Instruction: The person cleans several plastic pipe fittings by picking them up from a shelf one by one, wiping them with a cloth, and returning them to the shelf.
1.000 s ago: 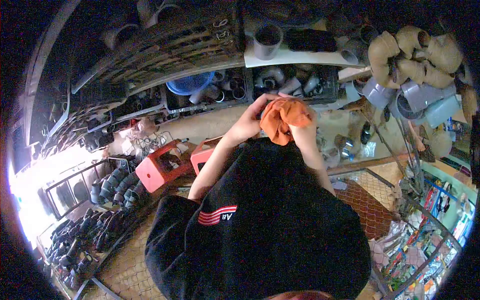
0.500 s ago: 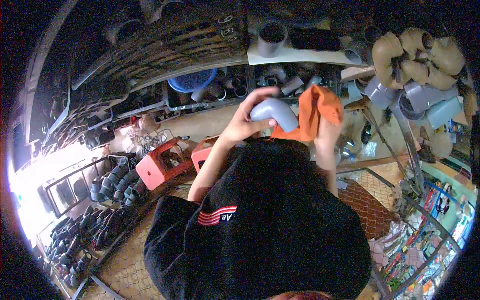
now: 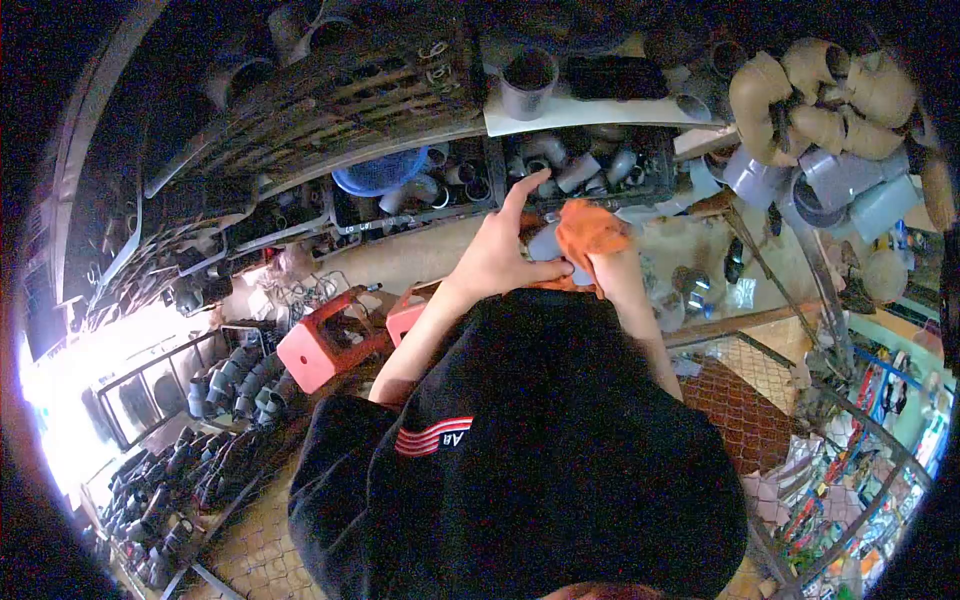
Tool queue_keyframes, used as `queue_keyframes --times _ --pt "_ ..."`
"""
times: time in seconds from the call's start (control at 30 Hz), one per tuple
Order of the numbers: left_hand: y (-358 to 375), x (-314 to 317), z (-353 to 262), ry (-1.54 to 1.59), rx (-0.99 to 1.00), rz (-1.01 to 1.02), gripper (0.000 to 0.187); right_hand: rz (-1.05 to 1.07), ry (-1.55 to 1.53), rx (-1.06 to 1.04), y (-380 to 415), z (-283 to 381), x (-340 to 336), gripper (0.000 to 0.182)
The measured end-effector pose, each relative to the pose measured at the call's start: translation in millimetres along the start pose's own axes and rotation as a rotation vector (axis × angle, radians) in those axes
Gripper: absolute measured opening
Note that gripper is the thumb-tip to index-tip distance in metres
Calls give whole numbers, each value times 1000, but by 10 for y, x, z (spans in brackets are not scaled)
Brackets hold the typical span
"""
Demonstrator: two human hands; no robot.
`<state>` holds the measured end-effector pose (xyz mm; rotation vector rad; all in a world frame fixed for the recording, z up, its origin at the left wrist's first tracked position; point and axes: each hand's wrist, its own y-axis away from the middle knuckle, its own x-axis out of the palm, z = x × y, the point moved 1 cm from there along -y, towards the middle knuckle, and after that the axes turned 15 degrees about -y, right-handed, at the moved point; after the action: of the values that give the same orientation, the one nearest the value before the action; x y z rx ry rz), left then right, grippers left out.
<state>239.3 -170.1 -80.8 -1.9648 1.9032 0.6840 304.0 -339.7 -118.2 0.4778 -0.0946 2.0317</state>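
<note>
Head view, looking down past the brim of a black cap (image 3: pixel 520 470).

Left hand (image 3: pixel 497 257): wrapped around a grey pipe elbow (image 3: pixel 546 243), thumb across its near side, index finger stretched straight up and away from the fitting. Only a small patch of grey shows between the fingers and the cloth.

Right hand (image 3: pixel 610 268): closed around an orange cloth (image 3: pixel 588 232), pressing the bunched cloth against the right end of the elbow. The cloth covers most of the fingers, so how tightly they curl cannot be told.

Elbow and cloth are held up in the air in front of the chest, both hands touching each other around them, just below a dark crate of grey fittings (image 3: pixel 590 165).

Surroundings: a blue basket (image 3: pixel 375 172) on the shelf row to the left of that crate; a white shelf board (image 3: pixel 590 112) above carrying a grey coupling (image 3: pixel 527 82). Tan elbows (image 3: pixel 820 95) hang in a cluster at upper right. Two red plastic stools (image 3: pixel 335 335) stand on the floor at left, near a wire rack of dark fittings (image 3: pixel 235 380).
</note>
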Motion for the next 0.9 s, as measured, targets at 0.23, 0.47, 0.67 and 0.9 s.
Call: queue_keyframes --times 0.23,0.47,0.67,0.9 --pt "-28 406 138 480 6 -76 43 -308 166 -135 -73 -28 -117 18" --pt "-355 252 534 54 -14 -232 44 -420 238 -411 -4 -93 -557 22" --pt "-1061 322 815 -360 117 -359 44 -455 162 -294 155 1 -667 27" --pt "-1438 566 864 -750 -167 223 60 -432 230 -342 352 76 -609 28"
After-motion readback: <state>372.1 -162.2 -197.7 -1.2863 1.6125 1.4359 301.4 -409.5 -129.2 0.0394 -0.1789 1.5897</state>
